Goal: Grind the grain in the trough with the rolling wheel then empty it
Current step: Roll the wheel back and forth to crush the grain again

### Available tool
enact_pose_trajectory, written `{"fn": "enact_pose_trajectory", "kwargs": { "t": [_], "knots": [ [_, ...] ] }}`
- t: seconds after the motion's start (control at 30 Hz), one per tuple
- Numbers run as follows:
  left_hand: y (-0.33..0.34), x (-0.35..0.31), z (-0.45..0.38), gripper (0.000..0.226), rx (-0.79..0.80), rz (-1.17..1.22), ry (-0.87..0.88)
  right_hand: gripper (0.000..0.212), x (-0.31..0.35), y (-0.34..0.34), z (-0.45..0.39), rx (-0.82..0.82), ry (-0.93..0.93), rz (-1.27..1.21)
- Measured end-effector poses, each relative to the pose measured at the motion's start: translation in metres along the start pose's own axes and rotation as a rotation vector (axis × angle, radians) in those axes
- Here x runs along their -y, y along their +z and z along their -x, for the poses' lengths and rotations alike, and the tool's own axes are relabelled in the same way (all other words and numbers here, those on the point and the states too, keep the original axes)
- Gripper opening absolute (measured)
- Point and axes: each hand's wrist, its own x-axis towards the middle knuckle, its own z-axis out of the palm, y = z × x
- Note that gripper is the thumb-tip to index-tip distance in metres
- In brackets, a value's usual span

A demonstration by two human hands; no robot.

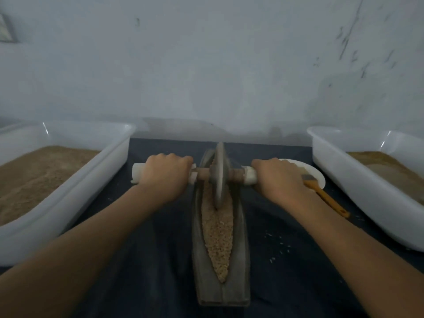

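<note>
At the table's left edge a white tub [68, 180] is sitting, part-filled with brown meal. Just right of it, the left hand [166, 175] is gripping the axle's white-wrapped left end [137, 173], fingers curled over the top and clamped on it. The wheel [219, 177] is standing upright in the trough [221, 292], which is lying along the middle of the dark cloth [160, 260], its rim biting into the grain [218, 237] towards the far end. The grain nearer the person is looking coarse, perhaps barely crushed, though the picture is dim. The right hand [278, 180] is clamped likewise round the axle's right end. To grind well, both hands should be pressing down evenly, keeping the axle level and the wheel upright, and drawing it the trough's full length so the near grain is covered. Behind the right hand a brush [325, 198] is lying on a plate [319, 175]; another tub [367, 191] is standing at the right edge.
</note>
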Motion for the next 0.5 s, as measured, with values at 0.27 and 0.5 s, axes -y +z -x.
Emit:
{"fn": "enact_pose_trajectory", "kwargs": {
  "t": [0.27,0.5],
  "knots": [
    [-0.013,-0.001,0.032,0.024,0.051,0.021,0.064,0.025,0.001,-0.026,0.047,0.059,-0.137,0.005],
    [-0.055,0.001,0.100,0.041,0.029,-0.082,0.137,0.042,0.002,-0.062,0.099,0.004,-0.301,0.050]
  ]
}}
